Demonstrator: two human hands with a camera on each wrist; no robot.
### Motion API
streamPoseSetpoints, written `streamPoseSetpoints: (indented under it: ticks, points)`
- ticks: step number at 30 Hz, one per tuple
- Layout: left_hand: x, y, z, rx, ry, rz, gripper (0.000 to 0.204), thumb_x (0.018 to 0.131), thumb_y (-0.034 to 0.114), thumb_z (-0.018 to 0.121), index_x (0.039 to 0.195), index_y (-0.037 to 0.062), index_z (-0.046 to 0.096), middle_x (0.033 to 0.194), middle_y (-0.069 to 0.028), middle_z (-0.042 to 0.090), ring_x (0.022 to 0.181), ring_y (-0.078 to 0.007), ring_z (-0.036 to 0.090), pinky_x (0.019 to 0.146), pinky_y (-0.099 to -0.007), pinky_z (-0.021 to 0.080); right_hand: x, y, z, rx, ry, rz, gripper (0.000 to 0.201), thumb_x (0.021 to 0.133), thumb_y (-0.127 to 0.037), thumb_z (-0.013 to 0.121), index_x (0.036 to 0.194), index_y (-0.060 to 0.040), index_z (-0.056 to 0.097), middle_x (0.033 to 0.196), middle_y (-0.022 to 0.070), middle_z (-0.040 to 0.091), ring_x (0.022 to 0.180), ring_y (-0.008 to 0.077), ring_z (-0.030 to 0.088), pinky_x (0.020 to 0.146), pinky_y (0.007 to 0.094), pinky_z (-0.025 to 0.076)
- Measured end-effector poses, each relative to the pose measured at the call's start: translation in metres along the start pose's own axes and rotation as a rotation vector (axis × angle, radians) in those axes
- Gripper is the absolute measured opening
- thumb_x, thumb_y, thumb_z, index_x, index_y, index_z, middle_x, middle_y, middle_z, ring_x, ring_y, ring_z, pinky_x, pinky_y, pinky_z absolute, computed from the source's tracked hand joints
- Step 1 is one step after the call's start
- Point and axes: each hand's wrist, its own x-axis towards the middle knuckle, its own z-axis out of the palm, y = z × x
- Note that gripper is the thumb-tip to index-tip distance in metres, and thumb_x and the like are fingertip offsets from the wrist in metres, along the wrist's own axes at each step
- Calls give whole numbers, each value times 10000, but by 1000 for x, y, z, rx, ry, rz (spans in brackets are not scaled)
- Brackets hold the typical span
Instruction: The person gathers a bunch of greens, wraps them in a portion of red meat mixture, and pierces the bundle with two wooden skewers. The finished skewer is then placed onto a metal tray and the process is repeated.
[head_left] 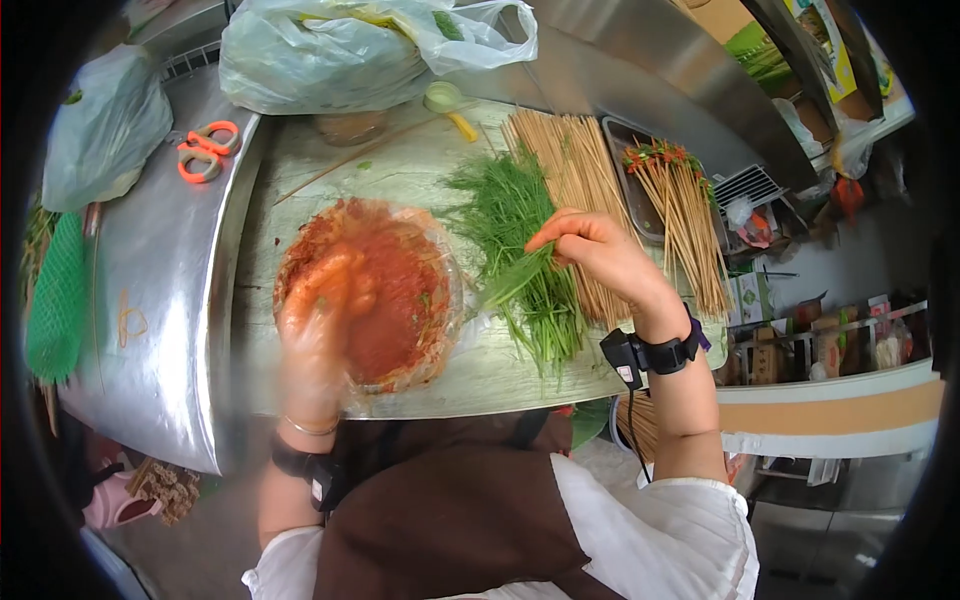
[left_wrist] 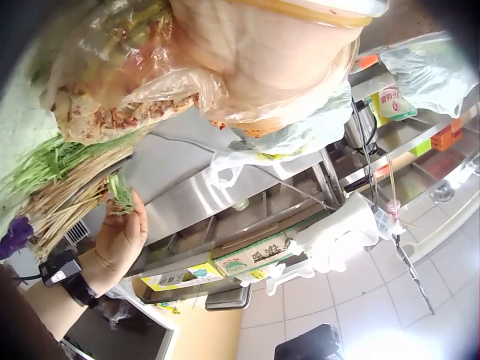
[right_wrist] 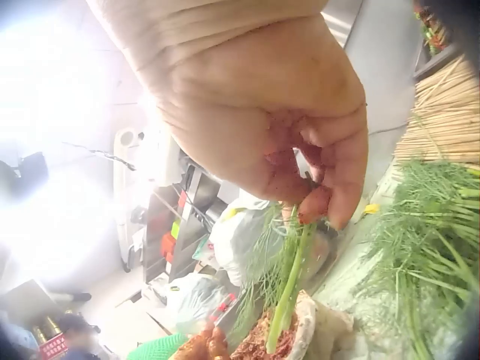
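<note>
A bowl (head_left: 440, 330) lined with clear plastic holds red paste (head_left: 395, 290) on the steel counter. My left hand (head_left: 320, 310) is blurred and smeared with the paste. It is down in the bowl, and its finger pose is unclear. In the left wrist view the left hand (left_wrist: 262, 52) fills the top, with paste-smeared plastic (left_wrist: 112, 105) beside it. My right hand (head_left: 560, 238) pinches a small bunch of green stems (head_left: 520, 275) over the loose greens pile (head_left: 510, 215). The right wrist view shows the right hand's fingertips (right_wrist: 315, 214) closed on the stems (right_wrist: 289, 292), which hang toward the bowl.
Bare bamboo skewers (head_left: 575, 170) lie beyond the greens, beside a tray of loaded skewers (head_left: 675, 195). Orange scissors (head_left: 205, 150) rest on the steel surface at the left. Filled plastic bags (head_left: 330, 50) sit at the back. A green mesh (head_left: 55, 300) hangs at far left.
</note>
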Motion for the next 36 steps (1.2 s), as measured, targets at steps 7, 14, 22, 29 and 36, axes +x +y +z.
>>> streamPoseSetpoints:
  ticks: [7, 14, 22, 29, 36]
  points:
    - [6, -11, -6, 110, -58, 35, 303, 912, 130, 591, 1175, -19, 566, 1128, -127, 614, 930, -187, 619, 794, -292, 512, -6, -29, 24, -151, -28, -204, 143, 833, -26, 612, 954, 10, 677, 876, 58, 576, 797, 143, 567, 683, 266, 459]
    - [12, 32, 32, 686, -400, 236, 264, 821, 80, 601, 1048, -46, 648, 986, -133, 656, 880, -199, 621, 789, -300, 486, -4, -52, 46, -543, -56, -412, 171, 811, -12, 635, 977, 3, 672, 841, 87, 573, 778, 198, 567, 652, 297, 451]
    - [5, 20, 51, 632, -459, -33, 155, 869, 135, 563, 880, -4, 629, 749, -63, 604, 676, -144, 535, 619, -323, 440, -4, -62, 65, -261, 10, -459, 126, 773, -45, 667, 887, 7, 675, 793, 103, 587, 715, 236, 583, 646, 314, 470]
    - [7, 14, 36, 519, -448, -54, 155, 809, 65, 578, 930, -13, 634, 749, -77, 591, 686, -172, 550, 640, -330, 454, -1, -63, 58, 10, 7, -179, 110, 741, -20, 679, 850, -32, 669, 737, -6, 576, 632, 56, 495, 579, 212, 425]
    - [1, 30, 52, 906, -476, 158, 142, 753, 44, 623, 890, 15, 646, 722, -111, 581, 655, -200, 570, 607, -332, 450, 7, -61, 74, 100, -8, -308, 106, 741, 4, 671, 843, -19, 654, 740, -3, 587, 659, 50, 518, 588, 210, 435]
